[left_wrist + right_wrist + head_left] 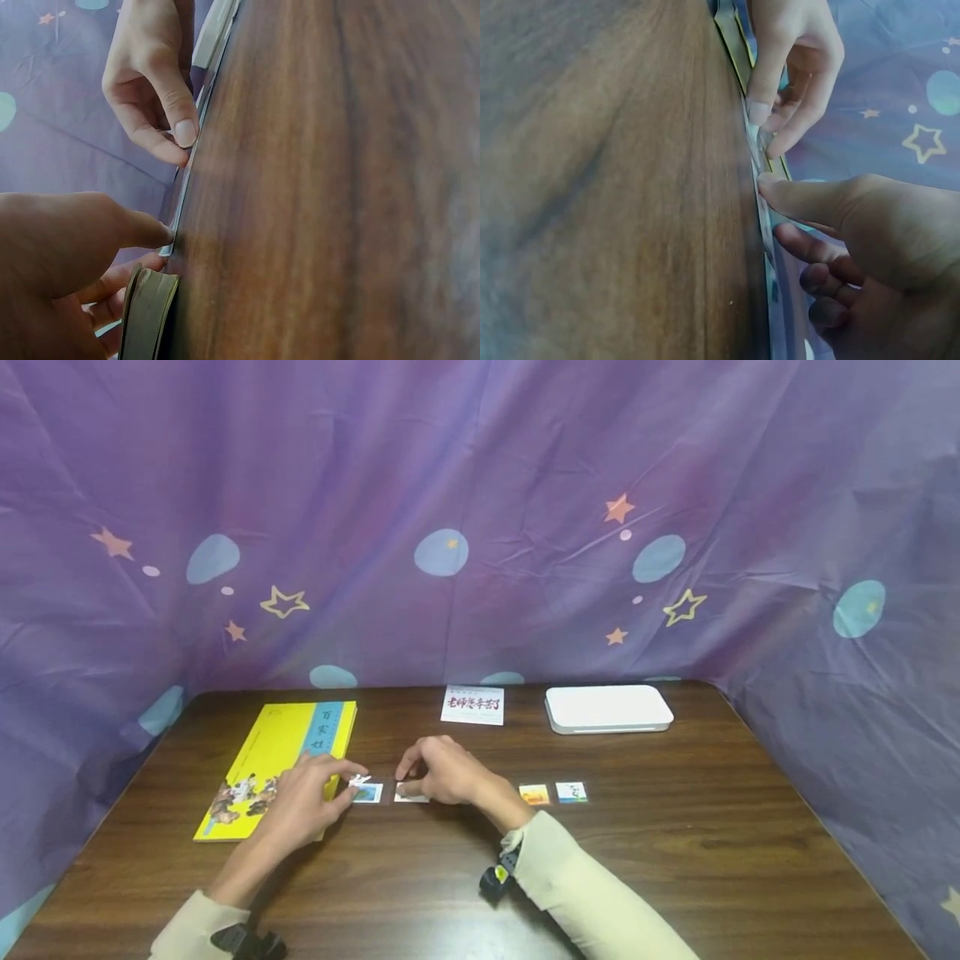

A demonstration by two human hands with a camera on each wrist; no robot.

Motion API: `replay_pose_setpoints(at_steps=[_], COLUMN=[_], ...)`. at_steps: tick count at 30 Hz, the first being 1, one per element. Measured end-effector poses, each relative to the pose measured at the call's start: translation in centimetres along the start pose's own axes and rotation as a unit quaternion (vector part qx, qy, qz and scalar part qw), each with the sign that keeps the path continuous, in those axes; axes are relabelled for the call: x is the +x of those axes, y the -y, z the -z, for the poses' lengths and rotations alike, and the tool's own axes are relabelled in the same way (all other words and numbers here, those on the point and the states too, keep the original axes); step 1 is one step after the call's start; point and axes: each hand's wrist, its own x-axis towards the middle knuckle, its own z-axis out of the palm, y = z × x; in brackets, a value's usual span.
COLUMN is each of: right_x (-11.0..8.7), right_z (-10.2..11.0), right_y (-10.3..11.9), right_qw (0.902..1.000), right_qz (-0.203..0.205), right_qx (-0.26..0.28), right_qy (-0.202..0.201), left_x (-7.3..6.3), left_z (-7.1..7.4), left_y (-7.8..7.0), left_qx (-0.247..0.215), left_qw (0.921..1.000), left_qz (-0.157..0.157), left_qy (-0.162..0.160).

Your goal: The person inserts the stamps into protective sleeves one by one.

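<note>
Four-cornered and small, a blue picture card (367, 792) lies by the yellow book's right edge. My left hand (311, 793) holds it at its left side, thumb and index finger bent toward each other. A small white shape (360, 779) shows between those fingertips; its kind is unclear. Just to the right, my right hand (442, 768) grips another small card (411, 793) between thumb and index finger, covering most of its picture. From the side, in the left wrist view, both cards appear flat and low on the wood.
An orange picture card (535, 794) and a green-and-white one (572, 792) lie right of my right forearm. The yellow book (281, 743) sits under my left hand. Farther back are a white card with red writing (472, 705) and a white case (609, 708).
</note>
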Motion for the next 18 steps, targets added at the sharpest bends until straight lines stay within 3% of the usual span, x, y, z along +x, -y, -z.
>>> replay_pose_setpoints(at_steps=[12,18], right_x=[0.3,-0.7], right_z=[-0.6,1.0], right_y=[-0.3,-1.2], right_qw=[0.9983,0.9954], right_qz=[0.057,0.083], right_qx=[0.011,0.031], right_qy=[-0.002,-0.036], left_x=[-0.4,-0.1], left_z=[-0.1,0.0], left_y=[0.2,-0.3], left_qx=[0.008,-0.006], left_qw=[0.9999,0.9988], left_qz=[-0.01,-0.023], left_qy=[-0.009,-0.043])
